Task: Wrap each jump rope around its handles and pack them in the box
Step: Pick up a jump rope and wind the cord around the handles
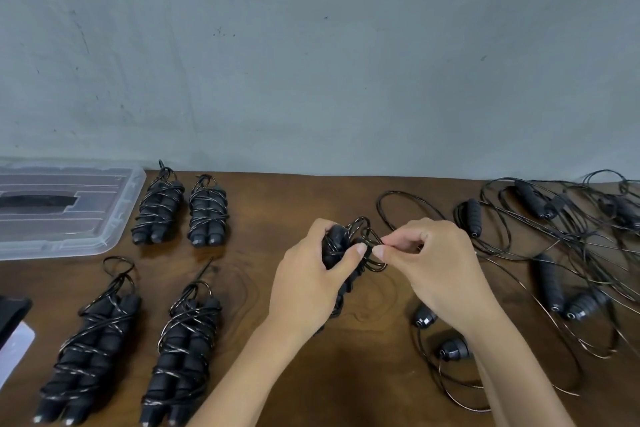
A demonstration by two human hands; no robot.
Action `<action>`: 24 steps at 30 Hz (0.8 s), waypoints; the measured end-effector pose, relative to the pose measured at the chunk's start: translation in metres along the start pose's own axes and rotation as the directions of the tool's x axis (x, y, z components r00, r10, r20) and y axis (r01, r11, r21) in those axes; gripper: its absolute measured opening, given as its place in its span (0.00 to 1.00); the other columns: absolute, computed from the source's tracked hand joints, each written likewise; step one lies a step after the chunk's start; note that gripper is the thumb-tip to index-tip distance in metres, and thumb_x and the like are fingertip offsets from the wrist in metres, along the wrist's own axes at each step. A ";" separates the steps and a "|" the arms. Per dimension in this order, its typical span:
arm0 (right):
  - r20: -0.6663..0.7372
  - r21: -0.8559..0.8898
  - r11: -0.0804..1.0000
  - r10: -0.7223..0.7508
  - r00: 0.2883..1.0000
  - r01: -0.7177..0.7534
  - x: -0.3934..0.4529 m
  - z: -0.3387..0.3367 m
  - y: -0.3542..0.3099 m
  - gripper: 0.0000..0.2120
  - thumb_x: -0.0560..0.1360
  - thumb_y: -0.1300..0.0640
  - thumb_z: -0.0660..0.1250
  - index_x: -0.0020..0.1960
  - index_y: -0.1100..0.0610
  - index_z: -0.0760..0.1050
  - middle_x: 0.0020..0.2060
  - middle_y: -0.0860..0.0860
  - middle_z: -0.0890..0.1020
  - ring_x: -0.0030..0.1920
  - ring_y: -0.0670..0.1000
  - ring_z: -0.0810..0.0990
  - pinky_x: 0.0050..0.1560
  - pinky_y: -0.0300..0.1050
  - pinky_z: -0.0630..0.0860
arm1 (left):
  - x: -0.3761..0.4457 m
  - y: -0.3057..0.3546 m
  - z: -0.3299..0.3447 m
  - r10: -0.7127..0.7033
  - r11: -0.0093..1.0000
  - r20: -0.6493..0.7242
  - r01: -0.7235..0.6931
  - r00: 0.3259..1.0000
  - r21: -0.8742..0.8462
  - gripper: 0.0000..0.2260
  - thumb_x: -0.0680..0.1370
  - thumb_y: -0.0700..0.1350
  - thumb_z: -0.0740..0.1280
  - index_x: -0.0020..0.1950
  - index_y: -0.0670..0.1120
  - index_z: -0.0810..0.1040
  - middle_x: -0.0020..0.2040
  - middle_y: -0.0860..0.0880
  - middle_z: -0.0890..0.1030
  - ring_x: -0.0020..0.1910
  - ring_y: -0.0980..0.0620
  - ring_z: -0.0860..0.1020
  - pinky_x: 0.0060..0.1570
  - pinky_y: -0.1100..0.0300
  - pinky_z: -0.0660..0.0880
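Left hand (311,282) around rope bundle (341,253).

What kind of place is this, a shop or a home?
Probably a plain packing workbench, though the view is too narrow to be sure. A bare grey wall backs a brown wooden table. Wrapped jump ropes lie in rows beside a clear plastic box, and loose ropes wait on the right.

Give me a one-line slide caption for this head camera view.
Left hand grips a jump rope's handles while right hand tucks its cord; four wrapped bundles wait.
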State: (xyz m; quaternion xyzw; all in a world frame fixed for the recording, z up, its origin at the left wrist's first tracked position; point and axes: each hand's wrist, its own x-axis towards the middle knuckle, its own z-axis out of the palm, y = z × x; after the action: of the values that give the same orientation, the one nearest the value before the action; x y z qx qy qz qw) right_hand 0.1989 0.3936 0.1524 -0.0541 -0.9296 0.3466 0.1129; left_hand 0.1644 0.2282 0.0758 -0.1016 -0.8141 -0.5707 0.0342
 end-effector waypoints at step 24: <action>-0.041 -0.155 0.988 -0.019 0.999 0.012 0.004 -0.001 -0.026 0.04 0.73 0.52 0.77 0.47 0.50 0.86 0.33 0.43 0.82 0.41 0.40 0.80 0.44 0.29 0.72 | 0.009 0.003 -0.023 0.187 0.902 0.234 -0.261 0.954 0.343 0.13 0.82 0.65 0.60 0.57 0.58 0.70 0.40 0.59 0.75 0.39 0.60 0.75 0.35 0.61 0.67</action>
State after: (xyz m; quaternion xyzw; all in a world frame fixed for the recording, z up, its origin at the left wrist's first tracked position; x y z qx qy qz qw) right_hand 0.1951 0.3753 0.1703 -0.0629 -0.9515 0.2713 0.1309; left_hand 0.1549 0.2091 0.0876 -0.2421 -0.8891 -0.3865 0.0383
